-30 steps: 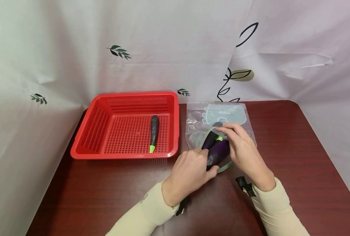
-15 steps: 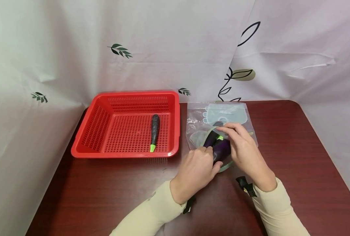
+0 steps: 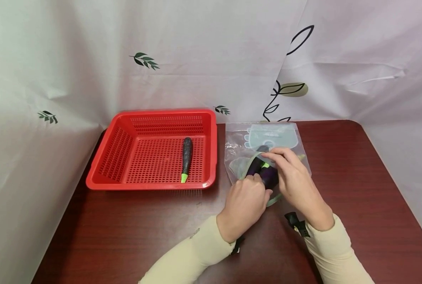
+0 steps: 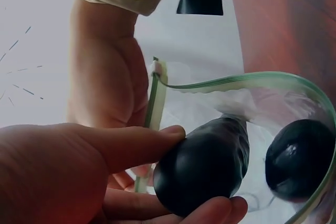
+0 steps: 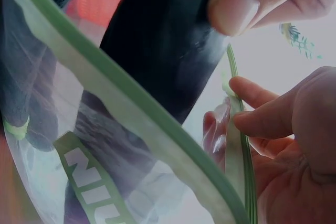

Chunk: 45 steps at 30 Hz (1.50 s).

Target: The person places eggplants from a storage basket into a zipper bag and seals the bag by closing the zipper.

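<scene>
My left hand [image 3: 248,205] grips a dark purple eggplant [image 4: 202,169] by its blunt end, thumb on one side and fingers on the other. The eggplant's narrower end points into the mouth of a clear zipper bag [image 3: 230,148] with a green rim. My right hand [image 3: 296,185] pinches that rim at the bag's right side and holds the mouth wide, as the right wrist view shows up close. Inside the bag lies another eggplant [image 4: 299,158], beside the held one. A bright green stem end [image 3: 265,165] shows between dark bodies in the opening.
A red perforated basket [image 3: 93,179] stands left of the bag, holding a dark zucchini-shaped vegetable [image 3: 186,157] with a light green tip. Both sit on a reddish-brown table [image 3: 132,232]. A pale patterned curtain [image 3: 182,59] hangs behind and at the sides.
My left hand has moved to the right and slightly away, pushing the eggplant deeper into the bag. My right hand stays at the rim, nearly still.
</scene>
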Tool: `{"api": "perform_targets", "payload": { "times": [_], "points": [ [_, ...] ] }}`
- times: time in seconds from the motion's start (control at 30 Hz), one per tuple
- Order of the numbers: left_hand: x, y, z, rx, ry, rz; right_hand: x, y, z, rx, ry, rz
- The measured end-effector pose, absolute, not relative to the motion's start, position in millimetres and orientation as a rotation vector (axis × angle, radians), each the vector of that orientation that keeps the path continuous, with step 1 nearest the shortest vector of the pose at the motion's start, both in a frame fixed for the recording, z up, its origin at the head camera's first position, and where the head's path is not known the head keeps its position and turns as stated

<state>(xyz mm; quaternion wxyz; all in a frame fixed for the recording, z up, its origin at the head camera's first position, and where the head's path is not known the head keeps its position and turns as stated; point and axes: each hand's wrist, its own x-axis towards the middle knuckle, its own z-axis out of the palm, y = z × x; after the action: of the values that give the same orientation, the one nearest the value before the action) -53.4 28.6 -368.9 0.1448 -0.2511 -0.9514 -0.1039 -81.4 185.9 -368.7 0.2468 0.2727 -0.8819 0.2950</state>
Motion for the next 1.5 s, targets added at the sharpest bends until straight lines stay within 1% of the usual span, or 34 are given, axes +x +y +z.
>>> {"api": "perform_targets", "payload": {
  "times": [0.9,1.27,1.5],
  "points": [
    [-80,54,-396,-0.707,-2.653,-0.236,-83,183,-368,0.770,-2.381,0.839],
    [-85,68,-405,-0.586,-2.689,-0.188,-83,183,-369,0.783,-2.373,0.840],
    [-90,70,-407,-0.607,-2.684,-0.167,-82,184,-370,0.772,-2.379,0.834]
  ]
}}
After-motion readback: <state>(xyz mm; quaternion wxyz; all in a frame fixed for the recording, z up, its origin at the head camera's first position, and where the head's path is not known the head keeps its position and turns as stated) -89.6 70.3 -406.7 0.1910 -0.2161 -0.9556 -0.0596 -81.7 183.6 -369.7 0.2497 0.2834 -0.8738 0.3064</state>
